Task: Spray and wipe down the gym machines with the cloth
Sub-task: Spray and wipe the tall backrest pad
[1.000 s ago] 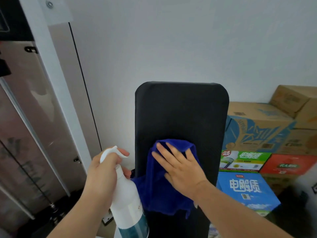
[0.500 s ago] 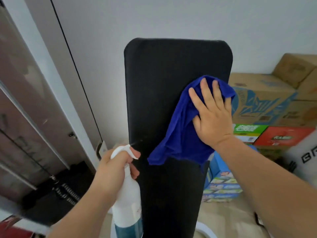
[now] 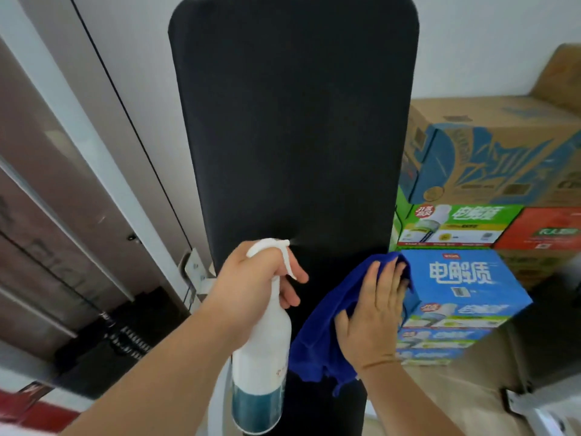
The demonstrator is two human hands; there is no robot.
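At the far left, a white upright post (image 3: 78,127) is running diagonally in front of a brownish panel, with dark machine parts (image 3: 125,335) sitting blurred near its foot.

Next to that, the left hand (image 3: 248,284) is gripping the white spray bottle (image 3: 264,347) around its neck, with the fingers curling round the trigger. The bottle is standing nearly upright near the left edge of the black upholstered pad (image 3: 295,121), and its nozzle is pointing right, across the pad's lower part. A faint wisp of mist is showing just off the nozzle tip. Blue-green liquid is filling only the bottom of the bottle.

The pad is rising tall through the middle of the view, against a pale wall.

At the pad's lower right edge, the blue cloth (image 3: 317,341) is lying against the upholstery and hanging down in folds. The right hand (image 3: 374,309) is pressing flat on the cloth with its fingers straight and together, not curling round it, and the fingertips are reaching past the pad's right edge.

To the right, cartons are standing stacked: a blue carton (image 3: 465,278) low down, a green carton (image 3: 456,225) and a red carton (image 3: 544,228) above it, and a brown cardboard box (image 3: 490,146) on top.
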